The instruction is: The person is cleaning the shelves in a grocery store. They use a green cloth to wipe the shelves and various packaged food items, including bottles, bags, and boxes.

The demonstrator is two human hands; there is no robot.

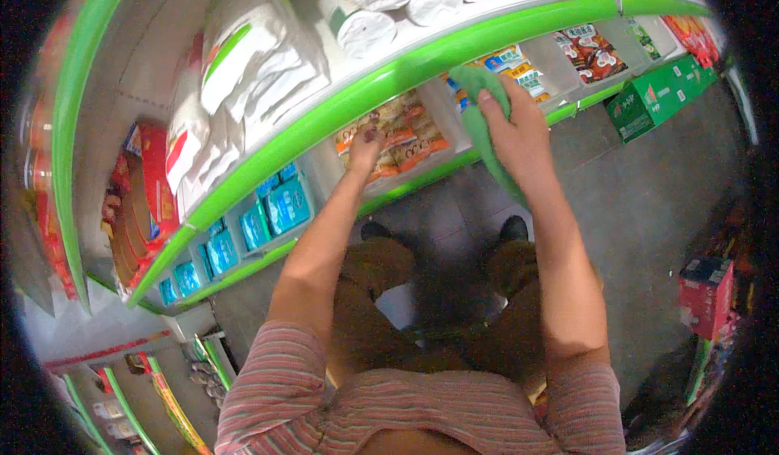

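Note:
My right hand (517, 129) grips a green cloth (478, 123), which hangs down past my wrist in front of the lower shelf's green edge (465, 161). Behind the cloth lie blue, white and yellow packets (517, 68). My left hand (366, 147) reaches under the upper shelf's green rim (401, 68), over a compartment of orange and brown snack packets (420, 141). Its fingertips are at the packets, but whether they pinch one cannot be made out.
White wrapped rolls (368, 32) stand on the upper shelf. Blue packets (289, 205) fill compartments at left; red-brown packets (590, 53) lie at right. A green carton (660, 99) stands on the floor by the shelf. A red box (706, 297) is at far right.

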